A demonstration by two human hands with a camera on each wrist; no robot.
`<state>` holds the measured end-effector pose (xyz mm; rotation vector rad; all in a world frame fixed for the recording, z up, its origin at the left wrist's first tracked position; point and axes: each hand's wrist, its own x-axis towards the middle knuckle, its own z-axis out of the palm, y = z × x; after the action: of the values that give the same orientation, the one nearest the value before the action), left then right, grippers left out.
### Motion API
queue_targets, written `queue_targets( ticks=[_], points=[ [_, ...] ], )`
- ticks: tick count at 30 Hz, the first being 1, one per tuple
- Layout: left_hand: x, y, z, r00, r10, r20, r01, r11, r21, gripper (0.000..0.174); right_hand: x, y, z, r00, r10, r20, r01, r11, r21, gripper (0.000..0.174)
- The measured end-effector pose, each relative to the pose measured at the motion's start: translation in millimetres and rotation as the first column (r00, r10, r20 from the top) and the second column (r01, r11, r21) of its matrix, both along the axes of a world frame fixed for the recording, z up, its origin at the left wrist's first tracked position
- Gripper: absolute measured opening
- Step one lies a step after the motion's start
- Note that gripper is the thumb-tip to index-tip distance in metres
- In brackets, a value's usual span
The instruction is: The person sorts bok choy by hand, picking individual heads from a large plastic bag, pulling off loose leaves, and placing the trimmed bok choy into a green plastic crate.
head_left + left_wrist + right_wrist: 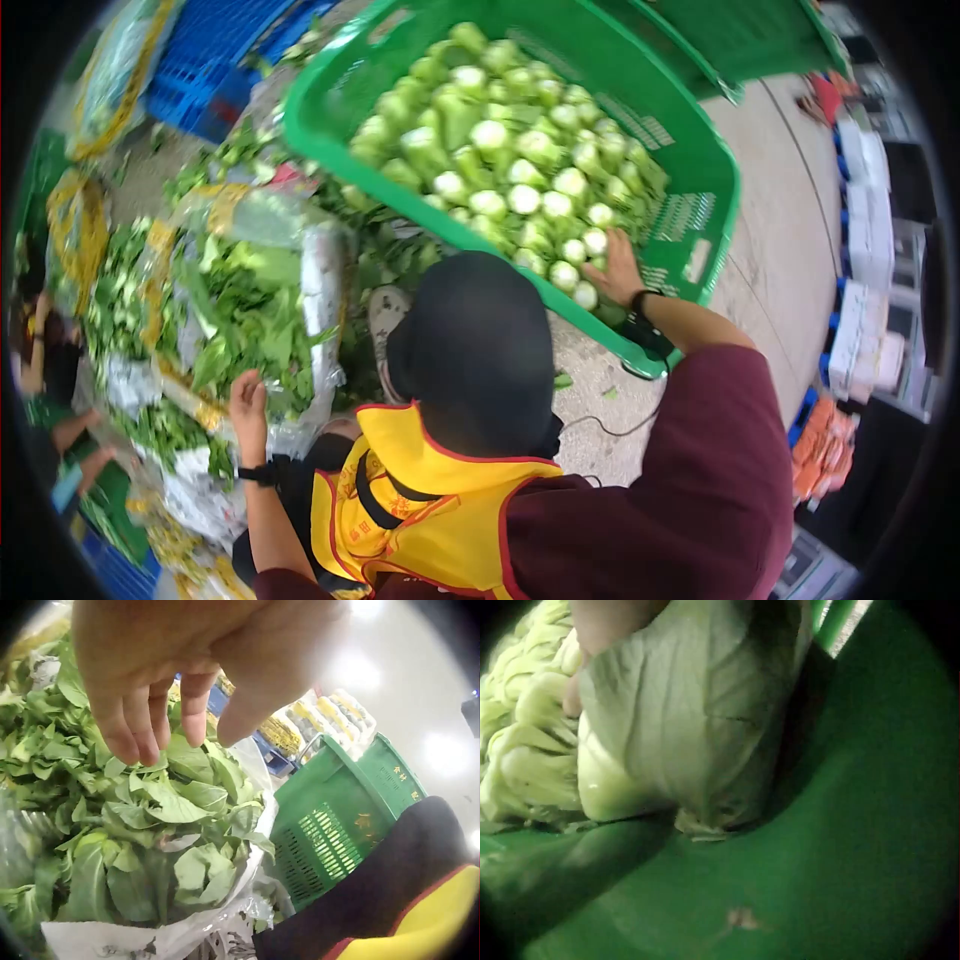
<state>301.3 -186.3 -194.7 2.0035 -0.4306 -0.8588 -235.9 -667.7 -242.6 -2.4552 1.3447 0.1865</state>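
Observation:
My right hand point(619, 272) is inside the green crate point(430, 208), at its near right corner, among bok choy heads point(525, 172) packed with their pale bases up. In the right wrist view its fingers point(604, 626) curl behind a leafy bok choy point(697, 712) beside the crate wall; much of the hand is hidden. My left hand point(249, 408) hovers over loose bok choy point(245, 290) in a plastic-lined bag. Its fingers point(135, 724) hang loosely bent above the leaves in the left wrist view, with nothing between them and the thumb.
A blue crate point(200, 85) stands at the upper left beside wrapped bundles point(125, 75). Another green crate point(760, 35) adjoins the far side. A thin cable point(620, 430) hangs by the right arm. Another person's hands point(85, 450) show at the left edge.

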Motion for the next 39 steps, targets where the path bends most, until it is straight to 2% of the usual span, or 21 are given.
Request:
queue_targets(
  ticks=[1, 5, 7, 10, 13, 15, 16, 17, 18, 20, 22, 23, 25, 27, 29, 31, 32, 34, 37, 38, 39],
  points=[
    [2.8, 14.4, -4.5, 1.000, 0.011, 0.028, -0.009, 0.999, -0.051, 0.033, -18.1, -9.7, -18.1, 0.998, 0.046, 0.051, -0.043, 0.998, -0.050, 0.096],
    [23.9, 52.4, -2.4, 0.995, 0.036, 0.096, -0.054, 0.980, 0.190, 0.037, 21.3, -27.0, 83.6, 0.914, 0.320, -0.248, -0.191, 0.881, 0.433, 0.106],
    [40.5, 69.1, -21.5, 0.976, 0.202, 0.084, -0.217, 0.945, 0.244, 0.026, -8.7, -40.7, 46.3, 0.844, 0.214, -0.492, 0.040, 0.889, 0.456, 0.122],
    [50.9, 65.2, -33.1, 0.988, 0.151, 0.014, -0.145, 0.914, 0.379, 0.037, -44.5, -67.6, -16.0, 0.679, 0.496, -0.541, -0.244, 0.847, 0.472, 0.116],
    [46.7, 55.2, -75.9, 0.992, -0.124, 0.022, 0.100, 0.880, 0.464, 0.047, 2.0, -96.5, 10.5, 0.659, 0.546, -0.517, -0.346, 0.831, 0.436, 0.074],
    [26.6, 26.4, -88.6, 0.999, -0.035, -0.014, 0.038, 0.855, 0.517, 0.043, 113.3, -94.7, 99.1, 0.649, 0.341, -0.680, -0.259, 0.939, 0.225, 0.042],
    [15.2, 17.1, -103.9, 0.999, -0.037, -0.021, 0.043, 0.864, 0.502, 0.043, 170.3, -81.1, 147.7, 0.811, 0.082, -0.579, -0.084, 0.996, 0.023, 0.041],
    [2.3, 10.3, -127.0, 0.882, 0.280, -0.378, -0.178, 0.942, 0.283, 0.049, 181.6, -98.1, 162.4, 0.973, 0.223, -0.061, -0.227, 0.970, -0.081, 0.046],
    [-6.7, 3.7, -141.1, 0.552, 0.413, -0.724, -0.456, 0.877, 0.153, 0.057, 244.4, -55.4, 220.5, 0.978, 0.193, 0.082, -0.185, 0.979, -0.090, 0.048],
    [-13.3, -12.3, -130.1, 0.581, 0.405, -0.706, -0.409, 0.895, 0.176, 0.058, 330.6, 20.8, 279.7, 0.826, 0.186, 0.532, -0.296, 0.946, 0.130, 0.038],
    [-11.4, -16.3, -141.9, 0.728, 0.254, -0.636, -0.140, 0.964, 0.225, 0.066, 397.0, 103.1, 309.0, 0.753, 0.208, 0.624, -0.507, 0.787, 0.350, 0.033],
    [-17.3, -20.5, -139.3, 0.723, 0.252, -0.643, -0.154, 0.966, 0.206, 0.066, 426.9, 150.7, 315.3, 0.742, 0.294, 0.602, -0.606, 0.677, 0.417, 0.030],
    [-46.7, -24.8, -127.1, 0.993, 0.108, -0.050, -0.075, 0.891, 0.448, 0.076, 471.0, 213.9, 270.6, 0.589, 0.502, 0.633, -0.808, 0.382, 0.449, 0.032],
    [-82.2, -9.9, -114.1, 0.944, 0.259, 0.203, -0.305, 0.921, 0.242, 0.074, 501.9, 265.0, 209.1, 0.540, 0.683, 0.491, -0.811, 0.266, 0.521, 0.038],
    [-87.8, 4.5, -104.2, 0.861, 0.463, 0.211, -0.505, 0.830, 0.238, 0.071, 519.1, 295.0, 130.9, 0.513, 0.766, 0.386, -0.792, 0.249, 0.558, 0.038],
    [-67.2, 26.4, -103.0, 0.585, 0.700, -0.410, -0.686, 0.696, 0.211, 0.066, 520.1, 315.4, 65.1, 0.521, 0.799, 0.299, -0.738, 0.246, 0.628, 0.038],
    [-61.7, 25.8, -78.8, 0.451, 0.761, -0.467, -0.829, 0.551, 0.097, 0.053, 512.5, 320.2, 30.3, 0.652, 0.681, 0.334, -0.639, 0.256, 0.725, 0.036],
    [-56.3, 32.7, -91.8, 0.550, 0.791, -0.268, -0.834, 0.507, -0.218, 0.041, 503.9, 337.4, 18.3, 0.762, 0.549, 0.344, -0.532, 0.226, 0.816, 0.035],
    [-35.4, 23.9, -37.3, 0.677, 0.735, -0.036, -0.695, 0.622, -0.361, 0.035, 496.6, 347.4, 60.6, 0.742, 0.528, 0.412, -0.620, 0.309, 0.721, 0.037],
    [-30.3, 16.7, -19.7, 0.702, 0.705, 0.103, -0.632, 0.683, -0.365, 0.032, 496.8, 347.3, 71.8, 0.585, 0.617, 0.526, -0.805, 0.519, 0.288, 0.044],
    [-24.6, 11.4, -6.5, 0.712, 0.696, 0.098, -0.621, 0.688, -0.374, 0.032, 499.7, 342.9, 85.6, 0.405, 0.745, 0.529, -0.777, 0.586, -0.230, 0.052]
  ],
)
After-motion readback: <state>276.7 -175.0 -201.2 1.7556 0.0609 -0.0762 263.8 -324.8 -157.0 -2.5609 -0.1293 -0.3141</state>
